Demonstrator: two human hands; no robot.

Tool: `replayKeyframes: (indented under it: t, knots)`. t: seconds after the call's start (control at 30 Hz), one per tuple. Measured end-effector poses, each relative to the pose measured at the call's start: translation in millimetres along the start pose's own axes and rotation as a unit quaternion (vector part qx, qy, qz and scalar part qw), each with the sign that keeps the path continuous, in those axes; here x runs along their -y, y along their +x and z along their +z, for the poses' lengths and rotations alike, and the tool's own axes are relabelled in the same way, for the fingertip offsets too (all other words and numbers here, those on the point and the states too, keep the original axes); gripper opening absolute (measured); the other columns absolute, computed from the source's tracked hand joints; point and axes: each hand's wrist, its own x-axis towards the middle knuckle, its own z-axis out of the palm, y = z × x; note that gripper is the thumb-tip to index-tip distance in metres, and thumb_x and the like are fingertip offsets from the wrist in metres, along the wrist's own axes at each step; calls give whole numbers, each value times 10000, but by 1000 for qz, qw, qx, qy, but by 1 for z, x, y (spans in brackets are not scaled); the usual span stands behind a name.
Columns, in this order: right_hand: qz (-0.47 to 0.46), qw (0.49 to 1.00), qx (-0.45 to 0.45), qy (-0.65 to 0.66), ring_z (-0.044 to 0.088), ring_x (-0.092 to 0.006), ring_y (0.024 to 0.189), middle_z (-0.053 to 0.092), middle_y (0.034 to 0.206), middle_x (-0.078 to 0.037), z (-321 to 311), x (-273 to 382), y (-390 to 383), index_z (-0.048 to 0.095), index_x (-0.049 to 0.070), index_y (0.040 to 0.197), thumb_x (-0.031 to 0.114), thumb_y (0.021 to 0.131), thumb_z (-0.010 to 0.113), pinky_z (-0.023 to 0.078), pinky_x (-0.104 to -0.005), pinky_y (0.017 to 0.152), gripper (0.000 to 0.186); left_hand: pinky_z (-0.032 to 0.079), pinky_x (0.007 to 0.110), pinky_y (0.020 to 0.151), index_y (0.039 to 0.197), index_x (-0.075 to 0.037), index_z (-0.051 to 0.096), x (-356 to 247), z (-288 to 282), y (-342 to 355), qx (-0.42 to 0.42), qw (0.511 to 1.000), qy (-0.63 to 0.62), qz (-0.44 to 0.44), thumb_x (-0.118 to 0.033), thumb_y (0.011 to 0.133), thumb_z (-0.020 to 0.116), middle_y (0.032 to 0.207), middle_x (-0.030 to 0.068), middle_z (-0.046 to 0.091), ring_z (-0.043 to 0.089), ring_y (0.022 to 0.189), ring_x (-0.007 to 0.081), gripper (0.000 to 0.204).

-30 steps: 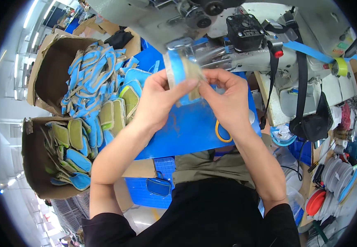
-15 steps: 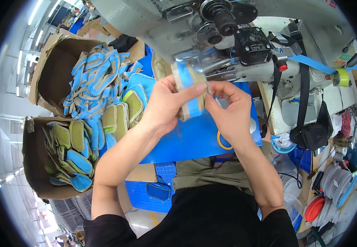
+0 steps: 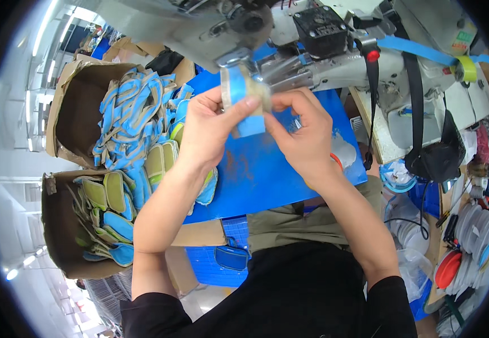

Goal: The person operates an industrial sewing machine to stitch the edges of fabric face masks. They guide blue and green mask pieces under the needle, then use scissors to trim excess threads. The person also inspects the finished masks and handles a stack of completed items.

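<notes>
My left hand (image 3: pixel 208 129) pinches a strip of blue, beige and olive fabric (image 3: pixel 236 96), thumb across its face. The piece is blurred, up against the metal parts below the sewing machine's head (image 3: pixel 233 28). My right hand (image 3: pixel 303 135) has thumb and curled forefinger at the piece's right edge, gripping it; the exact contact is blurred. Under both hands lies a blue work surface (image 3: pixel 250 174). Part of an orange-handled tool (image 3: pixel 336 160) shows behind my right hand, mostly hidden.
Cardboard boxes (image 3: pixel 67 225) at left hold olive-and-blue padded pieces (image 3: pixel 114 191); a heap of blue-and-beige strips (image 3: pixel 131 112) lies beside them. A blue tape (image 3: pixel 419 48) runs along the machine at right, near hanging black straps (image 3: pixel 413 112). Stacked white discs (image 3: pixel 470 225) stand at lower right.
The fabric piece and both hands dropped lower half a second ago and are now higher in the frame and further left, both still on the piece. The whole view has shifted slightly too.
</notes>
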Motion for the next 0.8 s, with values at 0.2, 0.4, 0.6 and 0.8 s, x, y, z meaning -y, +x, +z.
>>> replayKeyframes:
  t: [0.2, 0.4, 0.6, 0.8]
  knots:
    - [-53, 998, -9, -38, 699, -266, 807, 675, 907, -95, 2, -8, -5, 673, 58, 1008, 3, 770, 783, 551, -365, 687, 268, 576, 285, 820, 1127, 2, 726, 4, 3, 3, 5, 999, -51, -6, -43, 887, 794, 1036, 85, 765, 716, 909, 125, 254]
    - [-23, 999, -7, -21, 697, -267, 795, 683, 886, -106, 7, -9, -7, 678, 48, 1006, -35, 777, 752, 549, -357, 692, 255, 583, 280, 798, 1090, -2, 722, 11, 5, 7, 1, 999, -19, 38, -15, 860, 811, 1016, 82, 765, 719, 879, 120, 247]
    - [-16, 1000, -10, 3, 697, -257, 788, 689, 887, -116, 9, -12, -9, 686, 25, 988, -55, 788, 731, 546, -336, 710, 221, 589, 275, 763, 1072, -11, 716, 13, 13, 6, -16, 998, -38, 53, -9, 866, 800, 990, 72, 764, 717, 850, 113, 223]
    - [11, 1000, -3, 22, 692, -217, 782, 708, 901, -108, 9, -12, -11, 704, 18, 1016, -31, 810, 743, 543, -322, 722, 216, 589, 279, 775, 1122, -26, 680, 15, 16, 7, -11, 995, -92, 39, 5, 868, 791, 1013, 63, 753, 713, 872, 116, 279]
